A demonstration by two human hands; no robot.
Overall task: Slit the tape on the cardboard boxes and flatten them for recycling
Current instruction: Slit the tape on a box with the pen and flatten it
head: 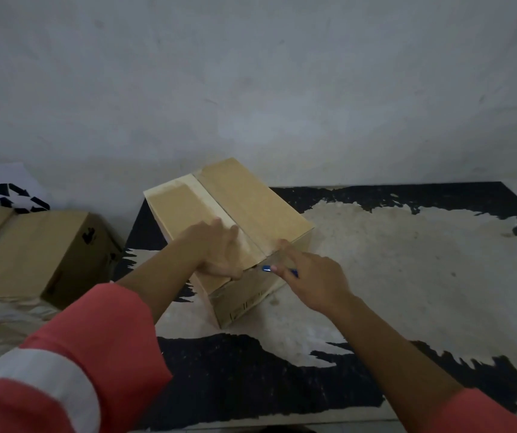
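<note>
**Sleeves up close, hands on a taped box**

Coral sleeves frame the bottom of my feed: the left sleeve [63, 354], with a broad white band across it, fills the lower left corner, and the right sleeve [482, 414] just shows at the lower right. Both bare forearms reach forward to a closed cardboard box [260, 207] that sits at an angle on the surface [407, 260], towards its far left corner.

The left hand [219, 251] lies on the box top near the front edge. Its fingers are stretched out flat and released, pressing on the cardboard just left of the centre seam. A pale strip of tape [210, 201] runs along that seam from the far edge towards me.

The right hand [310, 276] is at the near end of the seam, its fingers curled round a blue-handled cutter [266, 269]. The blue tip meets the box right at the front top edge, where the tape ends. I cannot make out the blade.

The surface is black, with a large worn, pale patch spreading across its middle and right side. To the left, off the surface, stand more cardboard boxes [41, 251], one with a dark printed mark on its side. Behind them is a white sheet [19, 198] with a black recycling symbol. A plain grey wall [251, 73] fills the upper half of the view.
</note>
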